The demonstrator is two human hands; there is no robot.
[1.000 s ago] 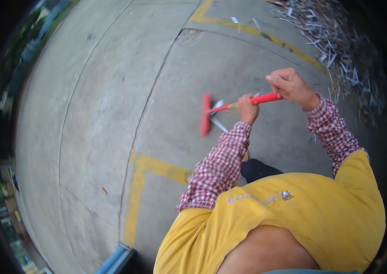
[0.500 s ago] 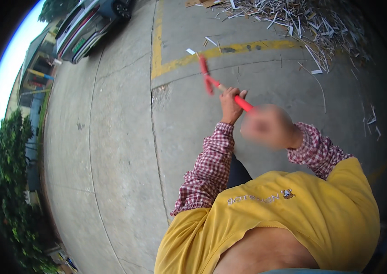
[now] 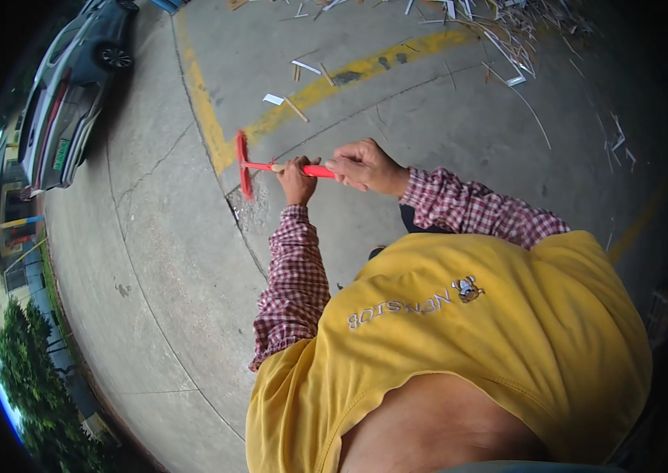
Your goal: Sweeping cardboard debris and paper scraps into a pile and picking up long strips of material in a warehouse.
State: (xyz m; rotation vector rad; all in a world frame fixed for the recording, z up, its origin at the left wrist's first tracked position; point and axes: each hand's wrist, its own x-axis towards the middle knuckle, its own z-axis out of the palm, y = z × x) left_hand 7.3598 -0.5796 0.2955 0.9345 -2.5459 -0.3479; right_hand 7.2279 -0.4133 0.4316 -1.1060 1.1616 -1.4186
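I hold a red push broom (image 3: 245, 165) by its red handle with both hands. My left hand (image 3: 297, 183) grips the handle lower down, nearer the broom head. My right hand (image 3: 365, 166) is closed round the handle's upper part. The broom head rests on the concrete ground (image 3: 160, 260) beside a yellow painted line (image 3: 208, 126). Both my arms wear red checked sleeves, and a yellow vest covers my front.
Thin strips of wood and white scraps (image 3: 507, 39) lie scattered at the top of the view, some across the yellow line. A dark parked car (image 3: 66, 102) stands at the upper left. Trees (image 3: 34, 378) line the left rim.
The view has swung round, so the car and debris pile sit differently. The broom head has moved from the far yellow line down to the ground near the line's corner.
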